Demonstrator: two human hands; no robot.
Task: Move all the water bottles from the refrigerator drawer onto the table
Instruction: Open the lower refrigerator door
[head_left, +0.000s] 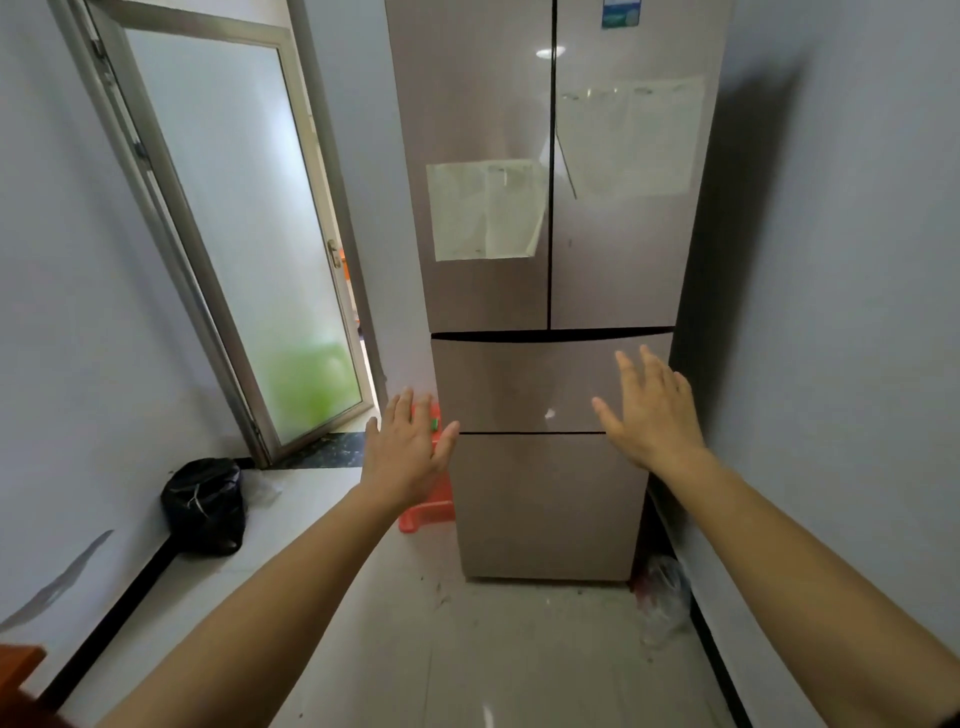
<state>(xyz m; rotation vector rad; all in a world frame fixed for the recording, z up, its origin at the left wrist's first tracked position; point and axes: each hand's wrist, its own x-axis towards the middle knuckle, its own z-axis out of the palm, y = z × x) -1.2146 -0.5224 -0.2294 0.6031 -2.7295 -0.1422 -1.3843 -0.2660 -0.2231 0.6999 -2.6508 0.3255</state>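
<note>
A tall refrigerator (550, 208) stands against the back wall, its two upper doors shut, and the upper drawer (530, 384) and lower drawer (545, 509) beneath them are both closed, so any water bottles are hidden. The left hand (410, 452) is open with fingers spread, held before the refrigerator's left edge at the seam between the drawers. The right hand (654, 410) is also open and empty, in front of the upper drawer's right side. A red plastic stool (426, 512) sits left of the refrigerator, and a black bag (205, 506) lies farther left.
</note>
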